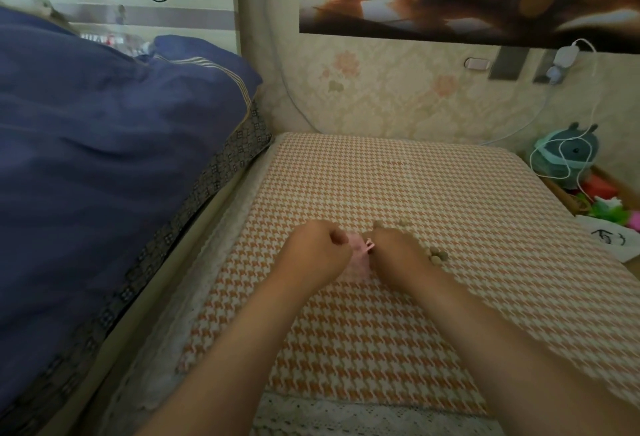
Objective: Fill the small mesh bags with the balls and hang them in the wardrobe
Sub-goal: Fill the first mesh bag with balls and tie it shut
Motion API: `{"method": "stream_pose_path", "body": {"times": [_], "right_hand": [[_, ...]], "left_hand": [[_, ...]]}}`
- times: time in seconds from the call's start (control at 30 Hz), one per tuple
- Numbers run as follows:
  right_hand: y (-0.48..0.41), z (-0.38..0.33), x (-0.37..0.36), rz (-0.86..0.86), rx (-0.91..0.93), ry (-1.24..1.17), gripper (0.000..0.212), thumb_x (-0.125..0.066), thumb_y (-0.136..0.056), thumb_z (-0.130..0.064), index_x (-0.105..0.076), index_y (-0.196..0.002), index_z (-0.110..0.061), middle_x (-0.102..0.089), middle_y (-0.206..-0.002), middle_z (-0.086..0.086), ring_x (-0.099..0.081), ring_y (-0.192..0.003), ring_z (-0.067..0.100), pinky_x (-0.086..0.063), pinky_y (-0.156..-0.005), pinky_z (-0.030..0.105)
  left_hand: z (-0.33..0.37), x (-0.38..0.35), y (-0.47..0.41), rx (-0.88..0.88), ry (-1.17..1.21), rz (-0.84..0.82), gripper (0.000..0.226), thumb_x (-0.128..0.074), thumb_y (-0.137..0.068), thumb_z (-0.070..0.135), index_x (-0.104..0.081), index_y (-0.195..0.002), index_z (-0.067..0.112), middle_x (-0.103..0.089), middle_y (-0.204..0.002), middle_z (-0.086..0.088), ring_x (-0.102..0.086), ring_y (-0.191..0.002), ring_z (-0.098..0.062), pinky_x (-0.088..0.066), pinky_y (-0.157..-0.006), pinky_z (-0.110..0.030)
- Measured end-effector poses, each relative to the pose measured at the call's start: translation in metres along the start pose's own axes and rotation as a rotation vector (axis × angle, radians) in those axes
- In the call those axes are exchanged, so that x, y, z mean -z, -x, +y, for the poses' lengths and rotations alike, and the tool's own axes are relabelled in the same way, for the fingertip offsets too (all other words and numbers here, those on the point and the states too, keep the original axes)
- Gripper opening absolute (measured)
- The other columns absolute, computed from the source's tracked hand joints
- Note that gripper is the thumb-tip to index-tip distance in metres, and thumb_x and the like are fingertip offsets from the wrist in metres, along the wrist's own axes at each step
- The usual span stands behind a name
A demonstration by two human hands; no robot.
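Note:
A small pink mesh bag lies on the orange-and-white houndstooth mat, between my two hands. My left hand curls its fingers on the bag's left side. My right hand pinches the pink drawstring at the bag's mouth. Several small brown balls sit on the mat just right of my right hand, and a few more balls show above its knuckles. Most of the bag is hidden by my hands.
A blue quilt is heaped on the bed at left. Against the wall at the right stand a teal plush toy with a white cable over it and a box of colourful items. A white paper lies beside the mat.

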State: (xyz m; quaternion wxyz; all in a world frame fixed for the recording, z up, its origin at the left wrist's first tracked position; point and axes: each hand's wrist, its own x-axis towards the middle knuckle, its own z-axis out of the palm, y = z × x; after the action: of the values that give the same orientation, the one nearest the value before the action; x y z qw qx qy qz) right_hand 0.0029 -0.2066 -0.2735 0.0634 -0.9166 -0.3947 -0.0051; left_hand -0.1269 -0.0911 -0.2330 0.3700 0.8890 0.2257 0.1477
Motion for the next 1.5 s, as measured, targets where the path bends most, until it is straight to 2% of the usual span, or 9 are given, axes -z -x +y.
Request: {"method": "stream_pose_path", "body": {"times": [0.13, 0.37, 0.5, 0.6, 0.93, 1.1, 1.3, 1.4, 1.5], "right_hand": [[0.013, 0.010, 0.021, 0.144, -0.090, -0.274, 0.020, -0.058, -0.100, -0.024, -0.067, -0.116, -0.029, -0.069, -0.107, -0.010, -0.068, -0.088, 0.014, -0.056, -0.073, 0.034], [0.053, 0.012, 0.065, 0.321, -0.003, -0.474, 0.009, -0.067, -0.094, -0.034, -0.064, -0.103, -0.038, -0.063, -0.090, -0.024, -0.060, -0.061, 0.002, -0.050, -0.058, 0.024], [0.065, 0.013, 0.065, 0.235, 0.133, -0.332, 0.014, -0.070, -0.090, -0.046, -0.069, -0.102, -0.040, -0.063, -0.099, -0.025, -0.056, -0.082, -0.005, -0.047, -0.071, 0.020], [0.063, 0.017, 0.056, 0.197, 0.177, -0.289, 0.022, -0.066, -0.092, -0.048, -0.069, -0.111, -0.040, -0.060, -0.112, -0.022, -0.054, -0.102, 0.000, -0.050, -0.084, 0.027], [0.057, 0.014, 0.052, 0.102, 0.208, -0.153, 0.032, -0.054, -0.098, -0.055, -0.070, -0.119, -0.038, -0.063, -0.119, -0.015, -0.055, -0.118, 0.009, -0.049, -0.091, 0.033], [0.055, 0.020, 0.052, 0.047, 0.183, -0.174, 0.030, -0.053, -0.098, -0.054, -0.075, -0.100, -0.034, -0.067, -0.107, -0.014, -0.061, -0.110, 0.012, -0.053, -0.090, 0.041], [0.054, 0.028, 0.060, 0.148, 0.096, -0.409, 0.019, -0.059, -0.099, -0.038, -0.076, -0.099, -0.030, -0.066, -0.100, -0.018, -0.058, -0.086, -0.003, -0.050, -0.080, 0.026], [0.052, 0.041, 0.053, 0.192, 0.019, -0.482, 0.019, -0.061, -0.099, -0.018, -0.074, -0.107, -0.029, -0.068, -0.109, -0.021, -0.060, -0.091, -0.003, -0.051, -0.084, 0.024], [0.049, 0.053, 0.034, 0.018, -0.013, -0.333, 0.024, -0.064, -0.097, -0.015, -0.076, -0.112, -0.030, -0.071, -0.115, -0.013, -0.065, -0.102, 0.009, -0.055, -0.091, 0.032]], "left_hand": [[0.003, -0.002, 0.003, -0.051, -0.023, -0.085, 0.022, -0.062, -0.086, 0.020, -0.070, -0.107, 0.025, -0.066, -0.103, 0.011, -0.062, -0.081, -0.007, -0.052, -0.067, -0.023], [0.017, -0.010, 0.011, -0.154, -0.104, -0.200, 0.032, -0.063, -0.090, 0.027, -0.069, -0.121, 0.023, -0.068, -0.118, 0.009, -0.063, -0.096, -0.007, -0.053, -0.084, -0.024], [0.025, -0.015, 0.010, -0.139, -0.060, -0.199, 0.025, -0.061, -0.087, 0.025, -0.073, -0.109, 0.025, -0.074, -0.097, 0.004, -0.069, -0.082, -0.014, -0.058, -0.077, -0.037], [0.028, -0.017, 0.009, -0.109, -0.024, -0.195, 0.026, -0.059, -0.087, 0.021, -0.074, -0.108, 0.025, -0.074, -0.098, 0.005, -0.068, -0.082, -0.011, -0.057, -0.074, -0.032], [0.020, -0.019, 0.006, 0.012, 0.063, -0.121, 0.017, -0.067, -0.087, 0.017, -0.081, -0.096, 0.022, -0.071, -0.069, 0.008, -0.065, -0.067, -0.008, -0.057, -0.068, -0.027], [0.023, -0.020, 0.006, 0.027, 0.131, -0.096, 0.013, -0.070, -0.085, 0.014, -0.080, -0.089, 0.021, -0.073, -0.072, 0.006, -0.069, -0.071, -0.011, -0.059, -0.070, -0.028], [0.025, -0.018, 0.005, -0.005, 0.029, -0.089, 0.033, -0.058, -0.087, -0.001, -0.075, -0.075, 0.024, -0.069, -0.075, 0.006, -0.061, -0.064, -0.007, -0.045, -0.051, -0.014], [0.024, -0.014, 0.003, 0.000, -0.020, -0.076, 0.031, -0.055, -0.090, -0.001, -0.078, -0.087, 0.019, -0.069, -0.088, 0.005, -0.054, -0.060, -0.001, -0.035, -0.042, -0.005], [0.019, -0.013, 0.003, -0.020, -0.055, -0.097, 0.026, -0.057, -0.092, 0.005, -0.078, -0.097, 0.019, -0.070, -0.108, 0.005, -0.053, -0.059, 0.000, -0.036, -0.042, -0.006]]}}
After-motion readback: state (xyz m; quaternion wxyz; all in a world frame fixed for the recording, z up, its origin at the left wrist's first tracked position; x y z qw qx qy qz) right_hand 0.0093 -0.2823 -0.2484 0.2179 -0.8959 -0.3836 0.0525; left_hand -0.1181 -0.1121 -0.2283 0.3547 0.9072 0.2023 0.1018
